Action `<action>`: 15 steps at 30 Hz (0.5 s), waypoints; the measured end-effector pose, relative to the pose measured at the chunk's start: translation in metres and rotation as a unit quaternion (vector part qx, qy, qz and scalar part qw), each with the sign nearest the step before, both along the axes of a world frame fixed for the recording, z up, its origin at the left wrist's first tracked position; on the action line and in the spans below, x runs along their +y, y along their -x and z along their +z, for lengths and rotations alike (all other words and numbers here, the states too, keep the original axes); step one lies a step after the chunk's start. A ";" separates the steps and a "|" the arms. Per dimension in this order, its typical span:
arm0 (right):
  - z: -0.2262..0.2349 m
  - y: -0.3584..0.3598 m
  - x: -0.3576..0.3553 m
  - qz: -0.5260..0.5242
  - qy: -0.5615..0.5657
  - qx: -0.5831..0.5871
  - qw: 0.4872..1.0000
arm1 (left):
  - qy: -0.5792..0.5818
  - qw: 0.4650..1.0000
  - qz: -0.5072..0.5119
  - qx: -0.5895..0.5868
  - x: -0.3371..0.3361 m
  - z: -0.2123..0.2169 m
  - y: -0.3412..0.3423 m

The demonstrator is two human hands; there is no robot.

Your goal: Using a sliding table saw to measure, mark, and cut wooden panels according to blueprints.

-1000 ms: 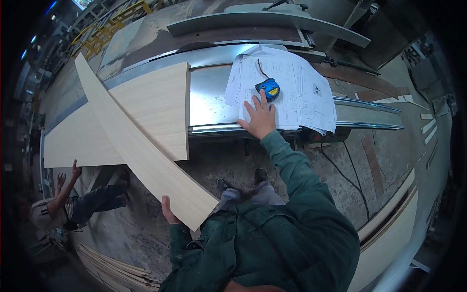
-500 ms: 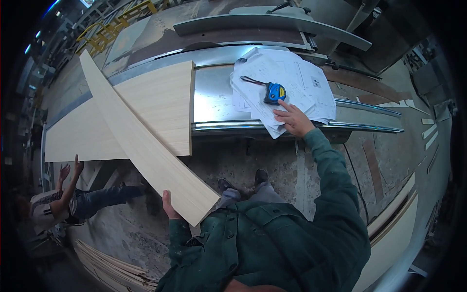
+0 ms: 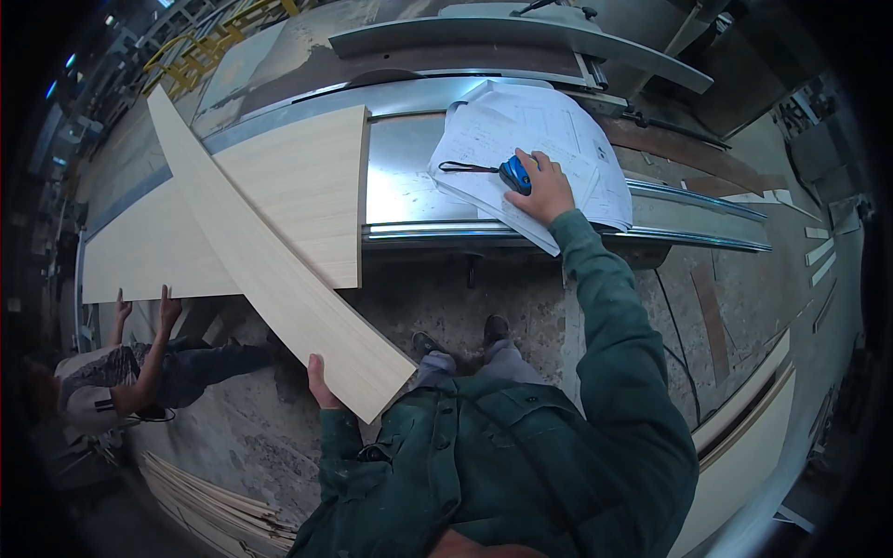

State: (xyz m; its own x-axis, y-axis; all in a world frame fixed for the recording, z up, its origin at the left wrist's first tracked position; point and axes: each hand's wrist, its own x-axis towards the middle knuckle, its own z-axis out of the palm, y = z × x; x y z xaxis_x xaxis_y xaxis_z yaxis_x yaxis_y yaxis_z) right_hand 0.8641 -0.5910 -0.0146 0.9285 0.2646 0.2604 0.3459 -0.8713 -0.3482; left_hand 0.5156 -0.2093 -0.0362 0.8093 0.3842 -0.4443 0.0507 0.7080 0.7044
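Observation:
My left hand [image 3: 322, 381] is closed on the near end of a long, narrow pale wood board [image 3: 270, 265], its thumb on top and its other fingers hidden beneath. The board slants away to the far left, lying across a wider pale wood panel [image 3: 307, 177] on the machine table. My right hand [image 3: 544, 191] is wrapped over a blue tape measure [image 3: 514, 174] with a dark wrist strap. The tape measure sits on a stack of white drawing sheets [image 3: 581, 139], some of which jut over the table's front rail.
At the left, a co-worker [image 3: 139, 372] has both hands at the wide panel's near edge. A metal rail [image 3: 446, 229] runs along the table front. Thin wood strips [image 3: 214, 502] lie at lower left, and panels [image 3: 744, 446] lean at lower right.
My right hand has moved from beside the tape measure to around it, and the sheets have shifted slightly. The co-worker's hands have come up to the wide panel's edge.

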 end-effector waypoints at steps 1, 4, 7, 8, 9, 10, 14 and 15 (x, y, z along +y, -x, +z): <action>-0.004 -0.004 -0.001 0.003 -0.009 0.021 1.000 | 0.002 1.000 -0.001 0.001 -0.001 -0.002 0.000; -0.014 0.000 -0.008 -0.008 -0.010 0.023 1.000 | -0.023 1.000 0.012 0.007 0.001 -0.005 0.002; -0.025 0.010 -0.030 -0.049 -0.018 -0.001 0.999 | -0.021 1.000 0.001 0.009 -0.003 -0.002 0.001; -0.025 0.013 -0.031 -0.071 -0.039 -0.006 0.997 | -0.015 1.000 -0.004 0.009 -0.003 0.000 -0.001; -0.025 0.015 -0.033 -0.063 -0.011 0.019 0.998 | -0.009 1.000 -0.010 0.008 -0.003 0.000 -0.001; -0.025 0.018 -0.033 -0.062 -0.009 0.020 0.998 | -0.007 1.000 -0.009 0.010 -0.002 -0.002 -0.001; -0.026 0.030 -0.025 -0.077 0.017 -0.003 0.997 | 0.004 1.000 0.004 0.015 0.003 -0.016 0.003; -0.029 0.033 -0.025 -0.094 0.027 -0.003 0.995 | 0.004 1.000 0.000 0.014 0.004 -0.019 0.004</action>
State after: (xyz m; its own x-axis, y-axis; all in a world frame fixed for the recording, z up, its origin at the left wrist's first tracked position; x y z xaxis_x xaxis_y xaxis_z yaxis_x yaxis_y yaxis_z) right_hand 0.8312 -0.6160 -0.0435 0.9614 0.0994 0.2567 0.1766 -0.9380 -0.2983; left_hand 0.5116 -0.2055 -0.0547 0.7964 0.3805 -0.4701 0.0709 0.7132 0.6974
